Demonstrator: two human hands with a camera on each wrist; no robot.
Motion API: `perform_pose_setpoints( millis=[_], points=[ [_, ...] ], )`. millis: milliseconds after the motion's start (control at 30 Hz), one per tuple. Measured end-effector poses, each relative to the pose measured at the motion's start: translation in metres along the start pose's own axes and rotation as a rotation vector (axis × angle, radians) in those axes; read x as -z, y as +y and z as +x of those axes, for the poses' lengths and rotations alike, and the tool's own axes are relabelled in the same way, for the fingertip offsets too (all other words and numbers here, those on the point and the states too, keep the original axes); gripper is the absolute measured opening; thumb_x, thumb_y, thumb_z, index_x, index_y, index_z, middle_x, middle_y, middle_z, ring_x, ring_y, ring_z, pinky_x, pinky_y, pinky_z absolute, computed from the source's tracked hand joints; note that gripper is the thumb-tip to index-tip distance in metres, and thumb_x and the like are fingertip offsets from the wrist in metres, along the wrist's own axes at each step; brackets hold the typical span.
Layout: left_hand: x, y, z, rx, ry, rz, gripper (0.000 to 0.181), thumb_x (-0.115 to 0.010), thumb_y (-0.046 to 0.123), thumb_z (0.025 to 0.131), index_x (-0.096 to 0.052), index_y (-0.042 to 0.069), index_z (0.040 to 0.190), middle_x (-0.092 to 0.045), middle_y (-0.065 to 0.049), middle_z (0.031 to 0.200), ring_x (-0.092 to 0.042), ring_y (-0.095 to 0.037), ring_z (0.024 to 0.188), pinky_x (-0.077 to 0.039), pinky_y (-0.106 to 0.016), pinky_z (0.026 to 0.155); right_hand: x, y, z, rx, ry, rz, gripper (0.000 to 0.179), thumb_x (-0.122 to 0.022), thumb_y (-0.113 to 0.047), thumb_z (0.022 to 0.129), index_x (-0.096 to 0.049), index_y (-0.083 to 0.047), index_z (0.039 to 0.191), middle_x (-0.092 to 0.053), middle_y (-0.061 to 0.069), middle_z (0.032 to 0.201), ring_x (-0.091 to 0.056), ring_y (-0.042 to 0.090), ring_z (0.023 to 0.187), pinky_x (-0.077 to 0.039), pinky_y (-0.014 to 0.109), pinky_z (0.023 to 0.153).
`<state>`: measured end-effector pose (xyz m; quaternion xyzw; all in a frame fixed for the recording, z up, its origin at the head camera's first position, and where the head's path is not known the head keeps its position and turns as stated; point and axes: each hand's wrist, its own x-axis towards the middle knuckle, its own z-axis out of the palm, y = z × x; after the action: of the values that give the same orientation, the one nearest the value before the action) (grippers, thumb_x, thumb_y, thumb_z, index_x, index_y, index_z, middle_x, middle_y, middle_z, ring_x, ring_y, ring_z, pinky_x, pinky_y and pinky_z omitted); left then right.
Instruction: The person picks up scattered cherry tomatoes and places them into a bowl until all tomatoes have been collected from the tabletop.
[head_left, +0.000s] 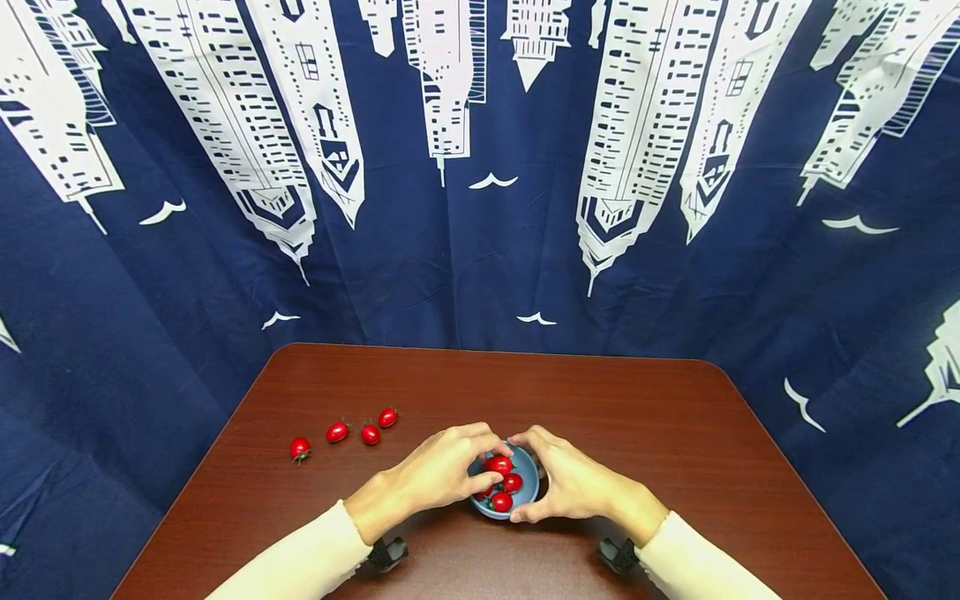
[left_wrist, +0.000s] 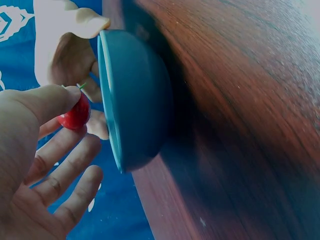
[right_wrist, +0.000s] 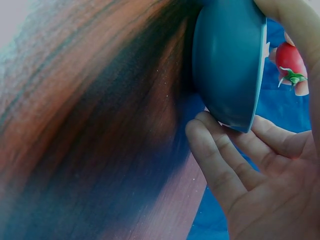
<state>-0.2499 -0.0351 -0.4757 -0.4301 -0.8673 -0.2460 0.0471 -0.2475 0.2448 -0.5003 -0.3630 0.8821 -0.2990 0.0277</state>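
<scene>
A blue bowl (head_left: 528, 482) stands on the brown table, with several red cherry tomatoes (head_left: 501, 502) inside. My right hand (head_left: 576, 478) holds the bowl by its right side, thumb and fingers spread along the rim. Over the bowl's left part, my left hand (head_left: 448, 468) pinches one cherry tomato (left_wrist: 76, 114) between thumb and fingers. In the left wrist view that tomato is beside the rim, its green stem near the thumb tip. The right wrist view shows the bowl's outer wall (right_wrist: 227, 60) between right thumb and fingers.
Several loose cherry tomatoes (head_left: 337, 432) lie on the left part of the wooden table (head_left: 600, 400). A dark blue cloth (head_left: 450, 275) with white buildings and birds hangs behind the table. Dark wrist devices (head_left: 388, 553) sit under both sleeves.
</scene>
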Motion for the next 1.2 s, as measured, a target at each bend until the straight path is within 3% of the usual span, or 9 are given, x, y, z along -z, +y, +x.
perform_pose_setpoints(
  millis=[167,667,967,1200],
  points=[
    [-0.004,0.002,0.003,-0.041,-0.001,0.005,0.033,-0.090,0.024,0.105,-0.083,0.018,0.136,-0.081,0.005,0.122,-0.078,-0.010,0.104,-0.066,-0.024,0.097,0.000,0.000,0.000,0.006,0.004,0.006,0.094,-0.107,-0.047,0.084,-0.059,-0.004,0.153,-0.069,0.003,0.137,-0.079,0.008,0.111,-0.067,0.025,0.097],
    [-0.009,0.006,0.009,-0.074,-0.013,0.003,0.031,-0.091,0.025,0.105,-0.084,0.020,0.135,-0.080,0.006,0.116,-0.073,-0.006,0.099,-0.062,-0.019,0.093,0.000,0.000,0.000,0.006,0.009,0.002,0.093,-0.107,-0.047,0.083,-0.060,-0.007,0.152,-0.068,0.002,0.139,-0.075,0.001,0.111,-0.067,0.025,0.099],
    [-0.011,0.009,0.012,-0.062,-0.044,-0.024,0.031,-0.089,0.029,0.107,-0.083,0.022,0.136,-0.078,0.008,0.113,-0.069,-0.007,0.090,-0.053,-0.010,0.083,-0.002,0.001,-0.001,0.034,0.025,-0.041,0.088,-0.106,-0.050,0.083,-0.062,-0.011,0.148,-0.069,0.000,0.141,-0.073,0.006,0.119,-0.066,0.029,0.104],
    [-0.015,0.009,0.012,-0.057,-0.053,-0.041,0.035,-0.090,0.030,0.105,-0.082,0.020,0.138,-0.082,0.001,0.119,-0.073,-0.012,0.096,-0.057,-0.015,0.087,0.000,0.000,-0.001,0.018,0.011,-0.025,0.087,-0.104,-0.053,0.085,-0.062,-0.012,0.148,-0.068,0.000,0.142,-0.072,0.008,0.121,-0.066,0.028,0.102]
  ],
)
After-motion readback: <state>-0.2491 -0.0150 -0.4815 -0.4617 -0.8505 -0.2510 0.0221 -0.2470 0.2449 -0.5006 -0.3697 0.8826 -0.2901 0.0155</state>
